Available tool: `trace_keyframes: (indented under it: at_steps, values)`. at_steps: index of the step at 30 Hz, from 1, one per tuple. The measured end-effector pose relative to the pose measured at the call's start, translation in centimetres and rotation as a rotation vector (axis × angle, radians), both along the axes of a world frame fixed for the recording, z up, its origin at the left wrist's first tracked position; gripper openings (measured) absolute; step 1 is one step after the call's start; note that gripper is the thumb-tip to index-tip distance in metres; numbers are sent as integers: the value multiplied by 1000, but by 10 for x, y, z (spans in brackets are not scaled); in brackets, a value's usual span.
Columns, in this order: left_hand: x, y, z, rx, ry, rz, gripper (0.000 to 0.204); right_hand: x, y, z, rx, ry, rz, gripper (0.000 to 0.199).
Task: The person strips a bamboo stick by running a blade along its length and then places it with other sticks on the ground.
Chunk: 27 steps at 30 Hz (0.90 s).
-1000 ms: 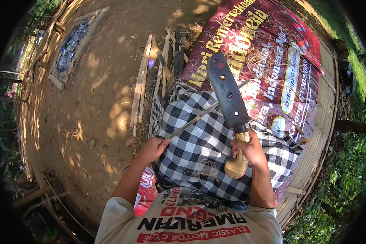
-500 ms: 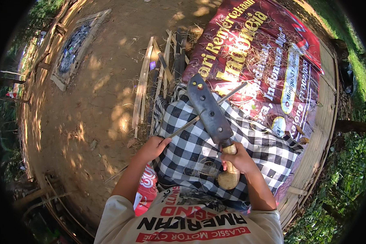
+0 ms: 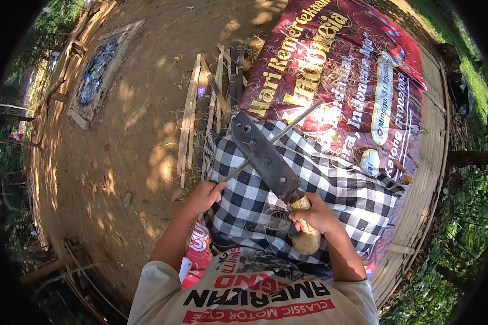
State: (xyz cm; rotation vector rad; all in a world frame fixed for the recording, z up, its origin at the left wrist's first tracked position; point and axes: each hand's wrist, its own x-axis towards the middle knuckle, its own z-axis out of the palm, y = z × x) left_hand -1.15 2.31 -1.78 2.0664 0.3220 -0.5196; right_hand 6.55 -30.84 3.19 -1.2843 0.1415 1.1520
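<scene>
My right hand [image 3: 315,213] is wrapped round the pale wooden handle [image 3: 300,203] of a broad, dark-bladed knife. Its wide blade [image 3: 267,161] has several round holes or studs along it and points up to the left. Between the fingers of my left hand [image 3: 205,196] is the near end of a thin strip [image 3: 297,125], perhaps bamboo. The strip slants away to the right and passes behind the blade, which hides its middle. Both lie over the black-and-white checked cloth [image 3: 236,203] covering my lap.
A dark red printed banner [image 3: 352,130] strewn with thin shavings lies ahead on a bamboo platform [image 3: 425,168]. Several wooden slats [image 3: 190,116] rest on the dirt ground [image 3: 135,108] to its left. A framed ash pit [image 3: 97,73] sits at far left.
The knife blade has shifted left along the strip, toward my left hand. My right hand has moved slightly left and down with it; my left hand has barely moved.
</scene>
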Motion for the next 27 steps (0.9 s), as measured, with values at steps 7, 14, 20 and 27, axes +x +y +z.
trace_keyframes:
  at_steps: [7,14,20,27]
  values:
    - [0,-8,10,49,-20,4,53,-13,-1,-8,40,-35,-81,25]
    - [10,-32,30,97,-56,9,44,-18,2,-8,81,22,-164,28]
    - [21,-30,43,214,-56,-65,36,-18,-10,-11,110,-12,-46,27]
    - [36,-45,53,198,-55,-48,35,-28,-6,-14,119,1,-39,27]
